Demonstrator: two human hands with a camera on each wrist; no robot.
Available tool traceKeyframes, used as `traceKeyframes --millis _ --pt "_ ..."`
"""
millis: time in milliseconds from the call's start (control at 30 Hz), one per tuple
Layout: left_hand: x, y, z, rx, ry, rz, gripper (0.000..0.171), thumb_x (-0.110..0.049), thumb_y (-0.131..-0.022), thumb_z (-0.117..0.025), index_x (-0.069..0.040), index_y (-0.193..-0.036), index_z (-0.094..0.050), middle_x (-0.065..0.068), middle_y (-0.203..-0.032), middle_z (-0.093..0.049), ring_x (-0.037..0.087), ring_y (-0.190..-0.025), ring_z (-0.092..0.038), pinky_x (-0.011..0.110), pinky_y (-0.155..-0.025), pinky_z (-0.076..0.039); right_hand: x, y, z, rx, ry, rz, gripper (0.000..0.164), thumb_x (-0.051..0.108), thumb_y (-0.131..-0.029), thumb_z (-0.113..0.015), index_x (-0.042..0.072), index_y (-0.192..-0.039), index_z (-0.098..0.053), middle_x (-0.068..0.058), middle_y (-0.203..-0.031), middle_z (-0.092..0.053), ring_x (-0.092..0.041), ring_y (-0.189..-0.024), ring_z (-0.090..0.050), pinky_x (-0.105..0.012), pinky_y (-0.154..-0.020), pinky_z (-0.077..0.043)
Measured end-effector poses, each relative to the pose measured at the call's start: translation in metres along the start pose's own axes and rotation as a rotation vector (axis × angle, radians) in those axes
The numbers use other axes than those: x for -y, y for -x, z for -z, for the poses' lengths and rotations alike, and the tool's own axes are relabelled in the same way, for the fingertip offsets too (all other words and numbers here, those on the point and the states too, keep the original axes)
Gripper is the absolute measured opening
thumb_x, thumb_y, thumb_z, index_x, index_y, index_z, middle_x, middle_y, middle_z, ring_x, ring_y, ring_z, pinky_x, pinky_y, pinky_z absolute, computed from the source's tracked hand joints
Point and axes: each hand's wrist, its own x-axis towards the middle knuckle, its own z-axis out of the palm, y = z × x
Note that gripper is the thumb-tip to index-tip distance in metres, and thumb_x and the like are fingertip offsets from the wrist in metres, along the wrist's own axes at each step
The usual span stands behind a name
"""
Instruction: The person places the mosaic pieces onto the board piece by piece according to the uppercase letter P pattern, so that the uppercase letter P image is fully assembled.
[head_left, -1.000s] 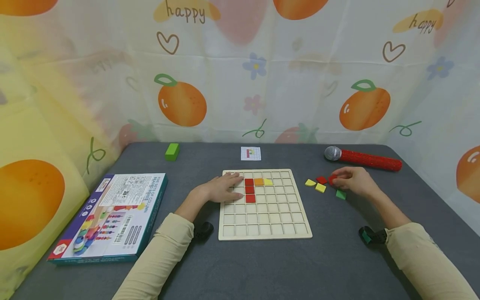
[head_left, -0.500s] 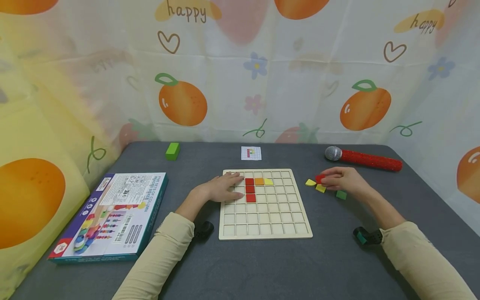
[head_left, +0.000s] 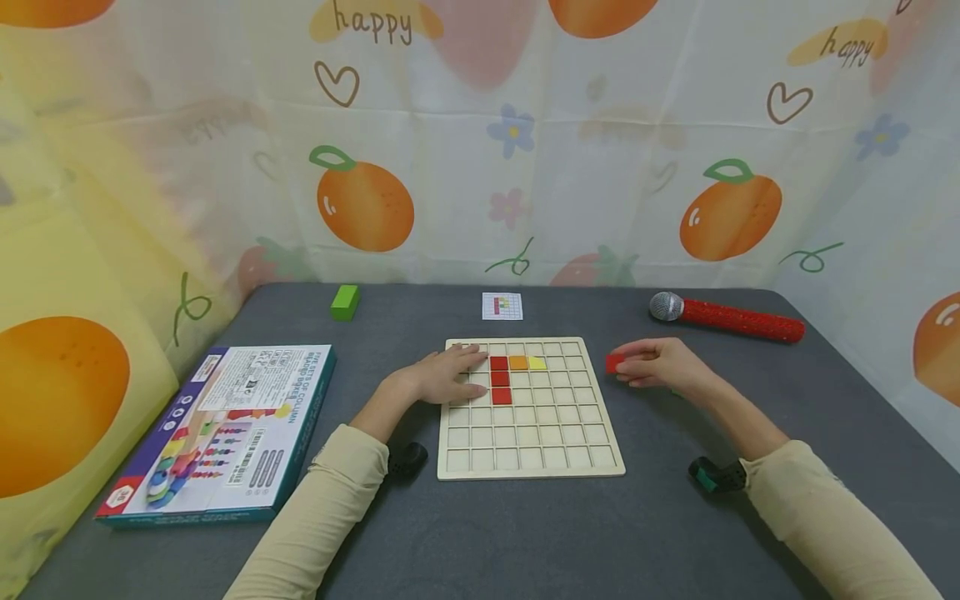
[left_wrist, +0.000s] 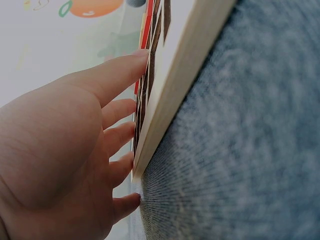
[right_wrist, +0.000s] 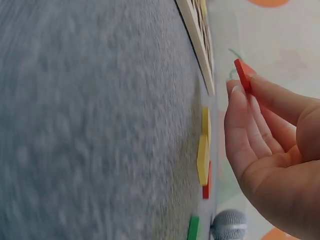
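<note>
Right hand: the right hand (head_left: 660,364) pinches a thin, flat red tile (right_wrist: 241,74) between thumb and fingertips; it pokes out ahead of them, raised off the dark grey table (head_left: 555,542). So little of it seems gripped that a knock could twist or drop it.

Left hand: the left hand (head_left: 450,375) has its fingers spread straight and grips nothing, fingertips resting on one side of the pale wooden grid board (head_left: 532,477). Light or uneven pressure could let the board slide if bumped.

Grid cells: raised ridges run between both hands' fingers; a tile lowered at a slant might catch on one and sit crooked.

Tiles in cells: a column of three square red tiles (head_left: 500,379), a square orange tile (head_left: 517,363) and a square yellow tile (head_left: 537,363) lie just beyond the left fingertips; a shifting thumb could nudge the column.

Loose tiles: two thin yellow tiles (right_wrist: 202,160), another red tile (right_wrist: 208,182) and a green tile (right_wrist: 193,228) lie beneath the right fingers; a low sweep could scatter them.
</note>
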Motion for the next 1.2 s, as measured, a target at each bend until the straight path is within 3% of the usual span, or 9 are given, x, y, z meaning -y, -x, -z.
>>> traceKeyframes --millis 467,733,1200 --pt "0.0 0.002 0.001 0.0 0.009 -0.011 0.068 -0.04 -0.098 -0.051 -0.008 -0.151 -0.026 0.011 -0.157 -0.018 0.032 -0.143 -0.009 0.055 -0.111 -0.011 0.013 -0.011 -0.039 0.092 -0.056 -0.02 0.044 0.005 -0.089 -0.068 -0.013 -0.125 -0.051 -0.021 -0.109 -0.064 -0.02 -0.088 -0.066 -0.036 -0.079 -0.054" --pt "-0.001 0.001 0.0 0.0 0.004 -0.007 0.067 -0.041 -0.098 -0.051 -0.008 -0.151 -0.026 0.012 -0.156 -0.018 0.032 -0.143 -0.009 0.056 -0.11 -0.011 0.019 -0.016 -0.06 0.153 -0.126 -0.063 0.039 0.002 -0.089 -0.066 -0.011 -0.123 -0.053 -0.017 -0.099 -0.067 -0.022 -0.084 -0.067 -0.035 -0.077 -0.054" --pt "0.0 0.001 0.001 0.001 0.026 -0.024 0.071 -0.046 -0.097 -0.05 -0.006 -0.151 -0.028 0.013 -0.156 -0.019 0.033 -0.143 -0.009 0.055 -0.11 -0.01 0.024 -0.021 -0.082 0.208 -0.085 -0.059 0.033 0.004 -0.09 -0.065 -0.007 -0.12 -0.059 -0.017 -0.097 -0.068 -0.021 -0.081 -0.068 -0.032 -0.074 -0.055"
